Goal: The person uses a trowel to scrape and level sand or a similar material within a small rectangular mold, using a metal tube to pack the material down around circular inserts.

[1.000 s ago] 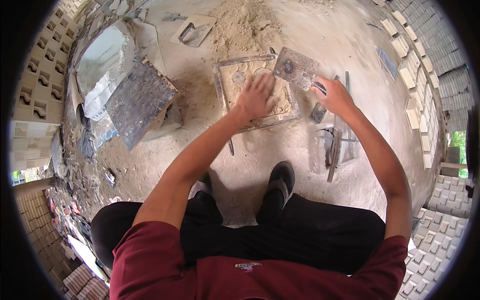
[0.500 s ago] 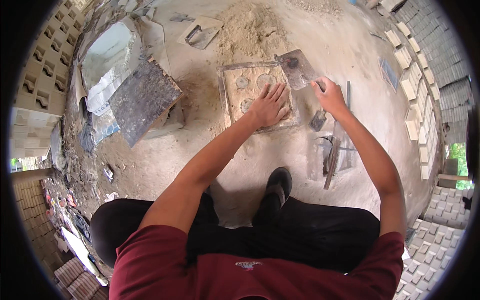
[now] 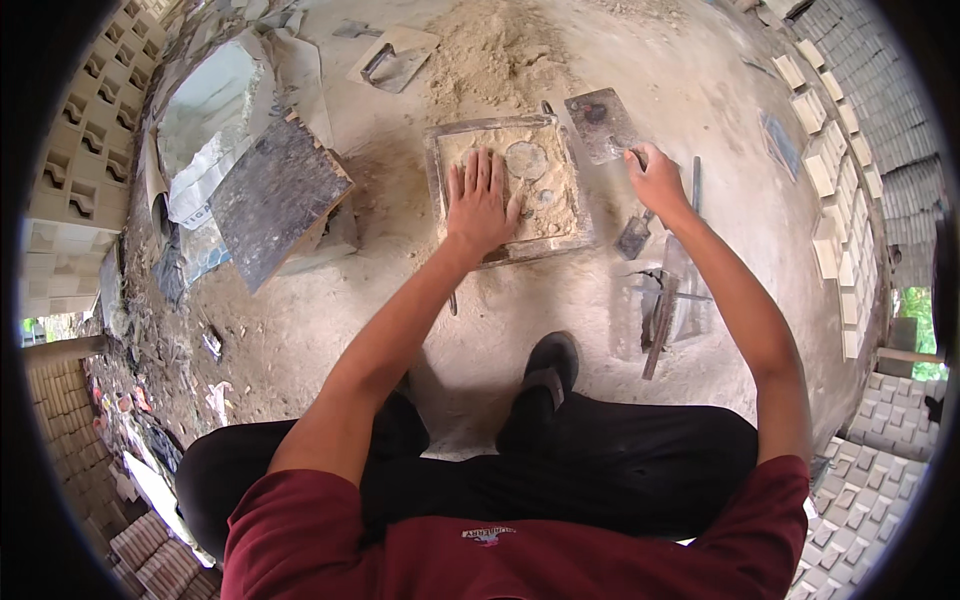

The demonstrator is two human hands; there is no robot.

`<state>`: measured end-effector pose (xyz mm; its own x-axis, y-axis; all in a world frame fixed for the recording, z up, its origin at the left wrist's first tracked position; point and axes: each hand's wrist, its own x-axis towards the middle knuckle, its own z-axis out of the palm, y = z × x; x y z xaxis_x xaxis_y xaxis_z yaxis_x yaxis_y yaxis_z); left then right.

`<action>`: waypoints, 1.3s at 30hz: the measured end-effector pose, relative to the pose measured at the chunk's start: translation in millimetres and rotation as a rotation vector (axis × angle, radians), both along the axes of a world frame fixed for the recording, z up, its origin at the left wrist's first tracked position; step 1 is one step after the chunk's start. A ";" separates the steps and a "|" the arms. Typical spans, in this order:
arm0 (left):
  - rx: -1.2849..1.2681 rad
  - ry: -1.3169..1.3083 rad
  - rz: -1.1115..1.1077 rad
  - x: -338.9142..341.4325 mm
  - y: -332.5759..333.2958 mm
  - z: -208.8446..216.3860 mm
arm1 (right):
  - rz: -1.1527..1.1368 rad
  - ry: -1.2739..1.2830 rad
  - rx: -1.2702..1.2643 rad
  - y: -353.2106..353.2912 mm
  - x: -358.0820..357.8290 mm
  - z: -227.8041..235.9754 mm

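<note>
A square mould point(image 3: 590, 236) lies on the floor in front of me, filled with a sandy mix point(image 3: 562, 205). Round grey discs show in the mix, the largest disc point(image 3: 526, 160) near the far side. My left hand point(image 3: 482, 205) rests flat on the left part of the fill, fingers stretched out, hiding what lies beneath it. Just right of the mould, my right hand point(image 3: 655, 182) is closed round the handle of a flat rectangular trowel point(image 3: 603, 122). A dark round patch marks the trowel's plate.
Beyond the mould rises a sand heap point(image 3: 500, 55), with a hand float point(image 3: 393, 60) to its left. A dark board point(image 3: 280, 195) leans at left by a white sack. A small trowel point(image 3: 634, 236) and metal bars point(image 3: 660, 325) lie at right. Pale blocks point(image 3: 830, 150) line the right.
My left hand has slid from the right side of the mould to its left, uncovering the right part of the fill. The trowel in my right hand has shifted slightly away from the mould.
</note>
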<state>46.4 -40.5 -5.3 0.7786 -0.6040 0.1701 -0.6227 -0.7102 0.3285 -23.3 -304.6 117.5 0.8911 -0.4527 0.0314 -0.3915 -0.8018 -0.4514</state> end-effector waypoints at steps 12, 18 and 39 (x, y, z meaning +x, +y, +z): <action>-0.026 -0.109 0.046 64.2 -117.6 -2.7 | -0.074 0.021 -0.104 -35.8 -24.7 -15.5; -0.079 -0.239 -0.234 13.4 -122.7 -5.2 | -0.068 -0.001 -0.082 -47.8 -38.2 -16.3; 0.180 -0.119 -0.144 48.4 -132.6 8.0 | -0.001 -0.026 -0.092 -46.7 -34.1 -18.7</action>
